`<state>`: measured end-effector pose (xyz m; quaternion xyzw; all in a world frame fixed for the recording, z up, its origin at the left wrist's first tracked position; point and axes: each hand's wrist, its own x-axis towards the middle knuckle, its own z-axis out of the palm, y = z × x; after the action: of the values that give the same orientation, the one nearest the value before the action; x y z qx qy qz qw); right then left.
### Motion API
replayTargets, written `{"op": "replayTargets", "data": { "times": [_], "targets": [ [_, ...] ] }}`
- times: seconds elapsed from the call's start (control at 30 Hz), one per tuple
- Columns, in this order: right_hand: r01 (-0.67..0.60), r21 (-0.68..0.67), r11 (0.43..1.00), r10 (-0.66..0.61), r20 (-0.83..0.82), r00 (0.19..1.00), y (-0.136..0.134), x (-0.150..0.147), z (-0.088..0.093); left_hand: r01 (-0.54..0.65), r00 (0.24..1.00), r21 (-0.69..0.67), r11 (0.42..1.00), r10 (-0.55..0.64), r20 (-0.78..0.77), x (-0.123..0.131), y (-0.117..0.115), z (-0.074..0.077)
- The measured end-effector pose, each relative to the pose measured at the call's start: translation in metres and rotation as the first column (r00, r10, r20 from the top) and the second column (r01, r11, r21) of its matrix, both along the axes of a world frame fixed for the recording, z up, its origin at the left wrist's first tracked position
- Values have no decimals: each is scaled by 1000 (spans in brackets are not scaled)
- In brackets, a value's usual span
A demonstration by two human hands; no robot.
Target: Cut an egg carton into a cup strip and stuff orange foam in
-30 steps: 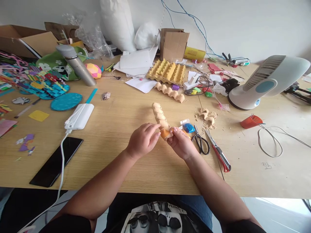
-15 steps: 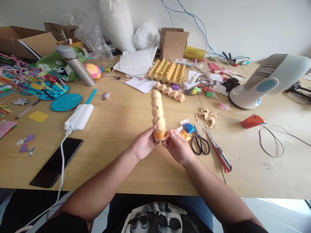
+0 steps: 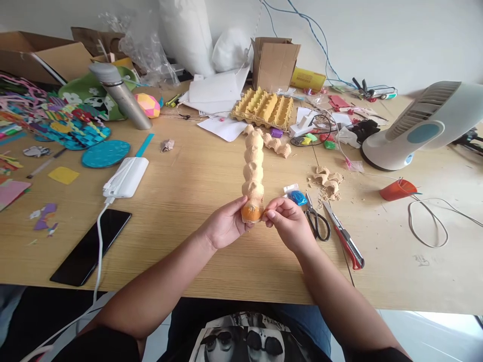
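A strip of tan egg carton (image 3: 253,161) with a row of bumps points away from me, just over the table. My left hand (image 3: 225,222) grips its near end from the left, thumb on top. Orange clay (image 3: 252,211) covers the nearest bump. At the right edge of that bump, my right hand (image 3: 290,223) pinches what looks like a small bit of orange clay, mostly hidden by the fingertips. Beyond this hand lie a blue clay packet (image 3: 298,197) and black-handled scissors (image 3: 319,224), partly covered by the hand. A red utility knife (image 3: 349,245) rests farther right.
Carton scraps (image 3: 327,180), a white fan (image 3: 400,133) and an orange cup (image 3: 399,189) stand or lie on the right. A yellow egg tray (image 3: 264,108) is at the back. Leftward are a power bank (image 3: 128,177), a phone (image 3: 90,247) and a steel bottle (image 3: 123,98).
My right hand has shifted slightly right, away from the orange bump, and now hides the orange packet. The whole view has shifted a little, with the strip still in my left hand.
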<state>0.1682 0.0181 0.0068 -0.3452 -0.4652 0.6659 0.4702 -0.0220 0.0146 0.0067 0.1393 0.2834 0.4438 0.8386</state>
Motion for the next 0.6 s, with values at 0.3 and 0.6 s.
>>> {"op": "replayTargets", "data": {
  "times": [0.3, 0.6],
  "targets": [
    [26, 128, 991, -41, 111, 993, -6, 0, 11, 72, 997, 42, 997, -72, 6, 2, -4, -10],
    [11, 172, 985, -38, 158, 987, -9, -3, 7, 91, 995, 39, 995, -90, -39, 2, -6, -10]
  ]
}}
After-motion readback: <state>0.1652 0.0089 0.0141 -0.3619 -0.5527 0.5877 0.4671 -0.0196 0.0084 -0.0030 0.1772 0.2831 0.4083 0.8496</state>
